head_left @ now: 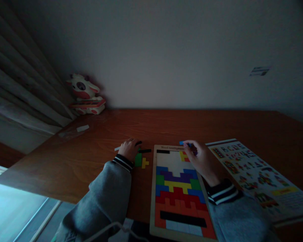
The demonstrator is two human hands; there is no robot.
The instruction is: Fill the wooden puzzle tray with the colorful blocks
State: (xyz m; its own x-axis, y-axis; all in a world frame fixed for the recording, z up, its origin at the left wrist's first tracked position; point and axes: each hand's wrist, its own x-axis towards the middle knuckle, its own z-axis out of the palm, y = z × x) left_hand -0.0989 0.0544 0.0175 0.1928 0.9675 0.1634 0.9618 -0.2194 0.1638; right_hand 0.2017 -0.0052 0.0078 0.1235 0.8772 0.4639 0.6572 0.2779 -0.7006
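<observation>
Presently, puzzle board (166,162) lies partly filled on the table (111,127). Right hand (197,155) at the board's far right corner, thumb and fingers pinched on a blue piece (181,143). Left hand (128,148) left of the board, fingers loosely curled; black piece (138,143) at fingertips, cannot tell if gripped. Green piece (138,160) and yellow piece (144,163) just left of the board; printed sheet (252,171) to its right.

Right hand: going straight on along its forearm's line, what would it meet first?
Beyond the small blue puzzle piece at its fingers, probably the grey wall, across the brown wooden table; height above the table is unclear.
</observation>
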